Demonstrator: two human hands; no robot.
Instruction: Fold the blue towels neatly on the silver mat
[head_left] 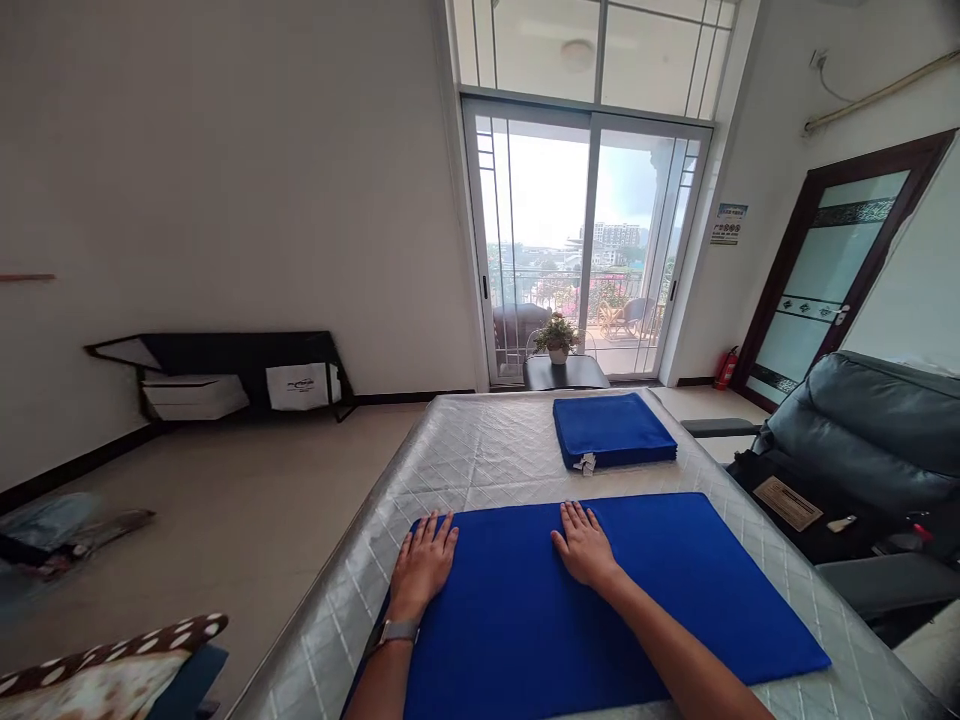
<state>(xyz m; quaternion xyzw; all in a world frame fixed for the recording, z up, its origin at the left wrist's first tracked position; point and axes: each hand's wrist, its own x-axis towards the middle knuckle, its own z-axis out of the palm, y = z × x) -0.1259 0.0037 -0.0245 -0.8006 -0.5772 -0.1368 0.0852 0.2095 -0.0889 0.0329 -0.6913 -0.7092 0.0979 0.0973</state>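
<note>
A blue cloth [510, 610] lies spread out flat on a table with a silvery quilted cover [442, 450]. My left hand [425, 562] rests palm down at the cloth's far left corner, fingers stretched out. Near the middle of its far edge, my right hand [583, 545] also lies flat on the fabric with the fingers extended. Beyond the spread cloth sits a neat stack of folded blue cloths [615, 425], with a small white tag [585, 463] showing at its near edge.
A dark armchair [862, 440] stands close to the table's right side. Past the far end is a black chair [566, 373] bearing a potted plant [557, 340], before a sliding glass door [536, 220]. A low black rack [232, 352] stands along the left wall.
</note>
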